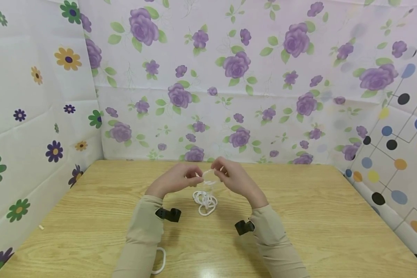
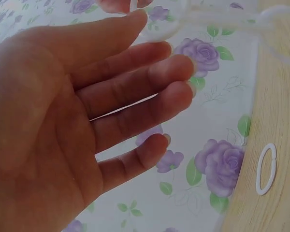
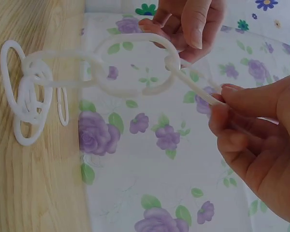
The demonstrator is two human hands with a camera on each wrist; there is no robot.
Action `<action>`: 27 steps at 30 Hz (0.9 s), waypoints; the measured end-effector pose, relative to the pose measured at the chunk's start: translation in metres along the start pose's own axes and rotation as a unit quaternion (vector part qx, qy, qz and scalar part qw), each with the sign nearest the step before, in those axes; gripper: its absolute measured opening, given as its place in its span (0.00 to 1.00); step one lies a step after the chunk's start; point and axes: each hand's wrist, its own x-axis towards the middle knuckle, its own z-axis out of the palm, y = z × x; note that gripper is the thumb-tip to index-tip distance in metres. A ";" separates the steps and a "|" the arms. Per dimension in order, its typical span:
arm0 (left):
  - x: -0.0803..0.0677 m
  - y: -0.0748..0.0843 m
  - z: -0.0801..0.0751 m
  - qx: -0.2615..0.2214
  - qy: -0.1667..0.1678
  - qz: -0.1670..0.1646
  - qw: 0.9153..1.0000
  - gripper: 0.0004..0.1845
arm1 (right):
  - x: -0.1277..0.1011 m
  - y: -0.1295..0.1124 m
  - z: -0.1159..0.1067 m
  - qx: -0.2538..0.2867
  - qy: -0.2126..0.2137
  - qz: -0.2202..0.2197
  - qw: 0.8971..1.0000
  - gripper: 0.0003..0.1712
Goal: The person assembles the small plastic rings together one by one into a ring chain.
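Two hands are meeting above the middle of a light wooden table [image 1: 299, 216], seen from a camera on the person's head. Both arms are wearing beige sleeves with a small black clip at each wrist.

The left hand [image 1: 177, 179] and the right hand [image 1: 234, 175] are holding up a chain of white plastic rings [image 1: 208, 181] between them. The chain's lower end is hanging down into a loose pile of white rings [image 1: 205, 201] lying on the table just below the hands.

In the right wrist view, the right hand [image 3: 261, 145] is pinching one thin ring [image 3: 198, 87] of the chain between thumb and curled fingers. That ring is hooked to a larger oval ring [image 3: 135, 65], whose top edge the left hand [image 3: 191, 21] is pinching between thumb and fingertips. Further rings are trailing from it down to the pile [image 3: 29, 96] on the wood.

In the left wrist view, the left hand [image 2: 77, 121] is showing its palm, the lower three fingers loosely extended, while the forefinger is reaching up to the ring at the top edge of the frame. A single white ring [image 2: 266, 169] is lying apart on the table.

Another white ring [image 1: 161, 262] is lying at the near edge beside the left sleeve. Floral wallpaper [image 1: 229, 77] is covering the walls around the table.
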 end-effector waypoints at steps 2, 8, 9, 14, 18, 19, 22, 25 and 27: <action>-0.001 -0.001 -0.001 -0.004 0.002 -0.005 1.000 0.11 | 0.001 0.001 0.001 0.010 -0.001 -0.001 1.000 0.08; -0.008 -0.003 -0.008 0.000 0.021 -0.015 1.000 0.08 | 0.003 0.003 0.005 0.033 -0.010 -0.019 0.999 0.10; -0.009 -0.004 -0.009 0.001 0.024 -0.016 1.000 0.07 | 0.003 0.002 0.006 0.034 -0.012 -0.018 0.999 0.10; -0.013 -0.008 -0.014 0.015 0.037 -0.018 0.999 0.07 | 0.003 -0.003 0.004 0.009 -0.020 -0.027 0.999 0.06; -0.017 -0.013 -0.018 0.020 0.045 -0.024 0.998 0.07 | 0.001 -0.025 0.004 -0.004 -0.139 -0.089 0.986 0.05; -0.018 -0.014 -0.018 0.021 0.047 -0.025 0.998 0.07 | 0.001 -0.034 0.006 -0.007 -0.189 -0.109 0.976 0.07; -0.019 -0.019 -0.020 0.025 0.054 -0.027 0.998 0.08 | 0.000 -0.063 0.022 -0.004 -0.340 -0.155 0.928 0.12; -0.018 -0.022 -0.018 0.031 0.059 -0.025 0.997 0.07 | -0.002 -0.082 0.049 -0.027 -0.447 -0.177 0.877 0.19; -0.017 -0.023 -0.017 0.032 0.059 -0.027 0.997 0.06 | -0.005 -0.088 0.067 -0.046 -0.490 -0.175 0.853 0.23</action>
